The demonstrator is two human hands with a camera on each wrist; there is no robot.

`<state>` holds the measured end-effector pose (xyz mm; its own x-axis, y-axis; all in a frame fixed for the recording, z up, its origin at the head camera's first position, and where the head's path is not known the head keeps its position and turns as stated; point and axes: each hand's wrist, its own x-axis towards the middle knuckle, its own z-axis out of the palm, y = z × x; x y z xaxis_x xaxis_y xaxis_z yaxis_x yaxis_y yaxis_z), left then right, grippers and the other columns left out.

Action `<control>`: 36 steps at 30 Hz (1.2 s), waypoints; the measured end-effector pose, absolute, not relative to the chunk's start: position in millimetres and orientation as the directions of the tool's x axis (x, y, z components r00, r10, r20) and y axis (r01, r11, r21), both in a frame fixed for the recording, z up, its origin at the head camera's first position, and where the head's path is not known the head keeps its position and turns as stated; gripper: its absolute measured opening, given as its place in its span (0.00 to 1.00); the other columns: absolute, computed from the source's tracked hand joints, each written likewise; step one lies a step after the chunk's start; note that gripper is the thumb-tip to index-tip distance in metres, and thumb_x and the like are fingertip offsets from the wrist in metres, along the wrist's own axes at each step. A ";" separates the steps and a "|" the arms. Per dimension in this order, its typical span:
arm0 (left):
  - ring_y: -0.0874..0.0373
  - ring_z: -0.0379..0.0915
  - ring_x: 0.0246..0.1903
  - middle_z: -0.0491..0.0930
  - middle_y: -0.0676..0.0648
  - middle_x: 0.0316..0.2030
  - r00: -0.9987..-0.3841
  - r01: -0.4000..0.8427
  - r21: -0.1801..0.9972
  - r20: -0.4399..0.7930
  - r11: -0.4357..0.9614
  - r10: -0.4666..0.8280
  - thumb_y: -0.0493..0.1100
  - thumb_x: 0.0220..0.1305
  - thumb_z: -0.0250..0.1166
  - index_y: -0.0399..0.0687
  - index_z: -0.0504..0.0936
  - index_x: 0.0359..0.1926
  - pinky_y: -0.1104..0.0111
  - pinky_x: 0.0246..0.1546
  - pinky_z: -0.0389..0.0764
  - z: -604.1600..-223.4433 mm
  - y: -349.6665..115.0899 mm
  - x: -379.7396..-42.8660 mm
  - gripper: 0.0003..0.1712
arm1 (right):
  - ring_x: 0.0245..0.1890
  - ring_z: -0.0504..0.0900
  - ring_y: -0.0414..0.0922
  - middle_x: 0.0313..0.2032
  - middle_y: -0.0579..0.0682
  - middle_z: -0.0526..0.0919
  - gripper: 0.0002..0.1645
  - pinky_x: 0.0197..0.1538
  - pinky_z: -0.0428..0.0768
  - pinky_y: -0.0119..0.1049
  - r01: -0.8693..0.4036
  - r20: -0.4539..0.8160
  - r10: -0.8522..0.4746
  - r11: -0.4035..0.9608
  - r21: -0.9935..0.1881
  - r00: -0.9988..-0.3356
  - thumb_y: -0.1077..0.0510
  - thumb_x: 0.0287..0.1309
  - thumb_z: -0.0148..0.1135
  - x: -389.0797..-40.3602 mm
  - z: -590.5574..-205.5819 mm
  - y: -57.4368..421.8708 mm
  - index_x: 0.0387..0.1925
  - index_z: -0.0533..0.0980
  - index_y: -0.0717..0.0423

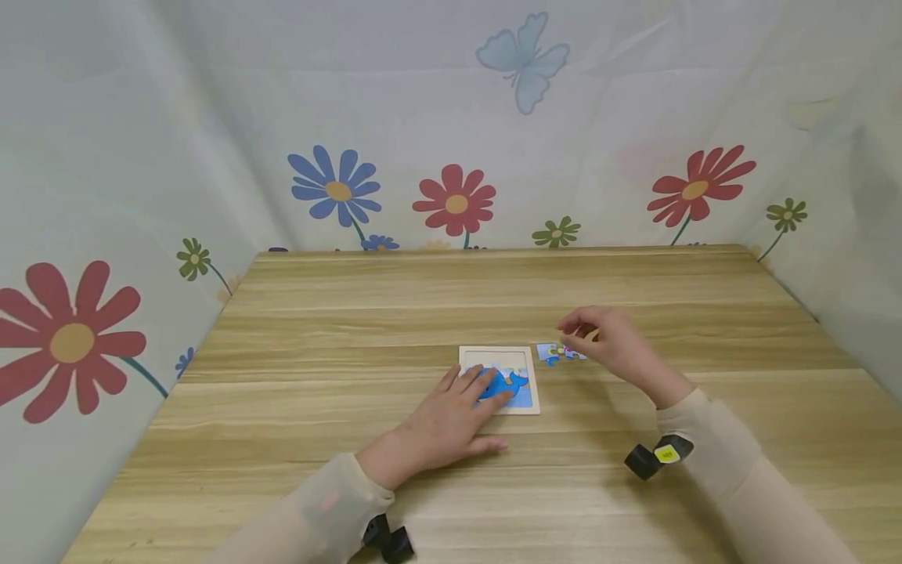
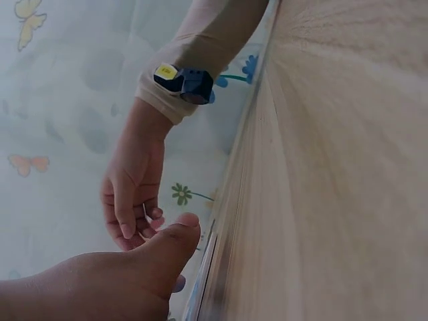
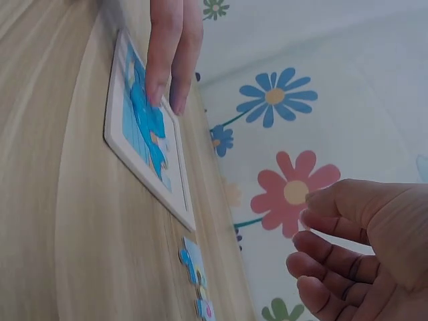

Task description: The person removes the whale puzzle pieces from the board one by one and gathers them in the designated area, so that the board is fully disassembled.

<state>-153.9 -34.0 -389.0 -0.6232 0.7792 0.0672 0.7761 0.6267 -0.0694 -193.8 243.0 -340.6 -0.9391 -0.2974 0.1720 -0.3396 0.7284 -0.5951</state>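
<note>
My left hand point(image 1: 444, 427) lies with spread, straight fingers over a small wooden puzzle tray point(image 1: 535, 384). Its fingertips rest on the blue whale picture point(image 1: 520, 382) in the lower part of the tray, partly hiding it. The tray's upper part shows bare wood. Joined or adjoining loose puzzle pieces point(image 1: 545, 352) lie just right of the tray, partly behind the right hand in the head view. Above them hovers my right hand point(image 1: 620, 348), fingers loosely bent. In the right wrist view nothing shows between its thumb and fingers point(image 3: 328, 251).
A wood-grain table point(image 1: 352, 313) carries everything. Behind and beside it hangs a pale curtain point(image 1: 395, 102) printed with flowers and a butterfly. Black wrist devices point(image 1: 643, 462) sit at both sleeves, close over the table.
</note>
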 end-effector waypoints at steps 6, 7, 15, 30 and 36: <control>0.44 0.56 0.71 0.61 0.41 0.71 -0.621 0.783 -0.020 0.051 0.622 0.783 0.71 0.65 0.48 0.58 0.63 0.70 0.47 0.70 0.58 -393.2 -34.2 -152.7 0.39 | 0.37 0.81 0.45 0.41 0.57 0.84 0.12 0.41 0.78 0.38 -0.379 0.158 -0.358 0.715 -0.588 -0.920 0.60 0.60 0.63 -189.6 -345.2 229.2 0.44 0.80 0.63; 0.44 0.56 0.71 0.61 0.41 0.71 -0.617 0.785 -0.021 0.053 0.619 0.785 0.71 0.65 0.48 0.58 0.64 0.70 0.47 0.70 0.58 -394.3 -33.9 -153.1 0.39 | 0.37 0.81 0.45 0.41 0.57 0.84 0.12 0.41 0.78 0.39 -0.389 0.161 -0.369 0.710 -0.587 -0.915 0.61 0.59 0.64 -189.4 -347.0 227.0 0.43 0.80 0.63; 0.45 0.56 0.71 0.62 0.41 0.70 -0.609 0.791 -0.022 0.059 0.611 0.791 0.70 0.65 0.49 0.59 0.64 0.70 0.48 0.70 0.59 -397.4 -30.9 -152.9 0.38 | 0.36 0.81 0.45 0.39 0.56 0.85 0.11 0.39 0.79 0.39 -0.453 0.199 -0.421 0.678 -0.579 -0.885 0.63 0.56 0.65 -191.7 -364.3 213.2 0.41 0.81 0.63; 0.46 0.55 0.72 0.60 0.42 0.71 -0.634 0.773 0.026 0.043 0.634 0.772 0.71 0.65 0.48 0.60 0.63 0.71 0.45 0.68 0.60 -398.9 -34.1 -151.7 0.39 | 0.36 0.77 0.42 0.38 0.52 0.83 0.13 0.41 0.77 0.36 -0.373 0.057 -0.418 0.733 -0.569 -0.907 0.57 0.59 0.64 -196.6 -372.8 189.3 0.43 0.82 0.60; 0.47 0.54 0.72 0.61 0.43 0.71 -0.630 0.777 0.025 0.042 0.629 0.776 0.72 0.65 0.48 0.61 0.63 0.71 0.45 0.68 0.61 -399.8 -32.0 -151.7 0.39 | 0.29 0.72 0.39 0.30 0.51 0.78 0.11 0.34 0.71 0.30 -0.386 0.083 -0.412 0.739 -0.552 -0.907 0.60 0.57 0.65 -197.3 -381.0 184.9 0.40 0.82 0.61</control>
<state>-151.7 -32.0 -399.8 -0.6299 0.7756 0.0422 0.7767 0.6294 0.0252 -197.3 184.9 -381.0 -0.9074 -0.4120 0.0831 -0.3861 0.7390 -0.5521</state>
